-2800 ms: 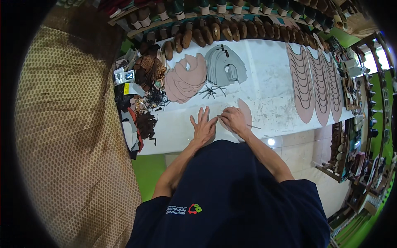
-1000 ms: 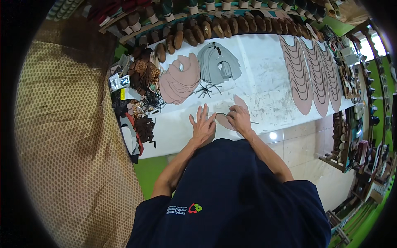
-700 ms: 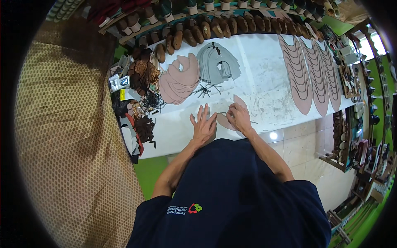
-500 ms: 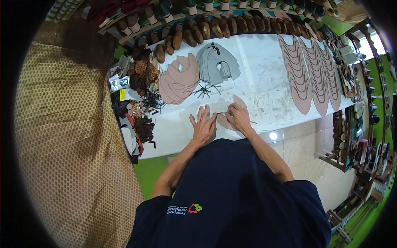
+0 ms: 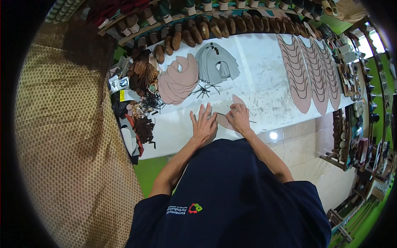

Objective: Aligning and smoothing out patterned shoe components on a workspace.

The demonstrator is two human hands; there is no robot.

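Note:
Near the table's front edge lies a curved pink upper piece (image 5: 223, 120), partly under my right hand. My left hand (image 5: 203, 126) rests flat at its left side, fingers spread, a fingertip close to the end of a thin dark strip (image 5: 220, 113) along the piece's inner edge. My right hand (image 5: 240, 120) is closed over the piece with bent fingertips pinching at the strip. A thin dark end sticks out to the right of that hand. Beyond my hands are loose dark strips (image 5: 204, 90), a fanned pile of pink pieces (image 5: 178, 84) and grey curved pieces (image 5: 211, 62).
Overlapping rows of pink pieces with dark curved edges (image 5: 305, 103) cover the white table's (image 5: 262, 78) right end. Brown shoe lasts (image 5: 188, 38) line its far edge. Scraps and dark strips (image 5: 144, 130) crowd the left end. Shelves (image 5: 345, 136) stand at the right.
My right hand's fingers have shifted slightly over the pink piece. My left hand stays spread in nearly the same place.

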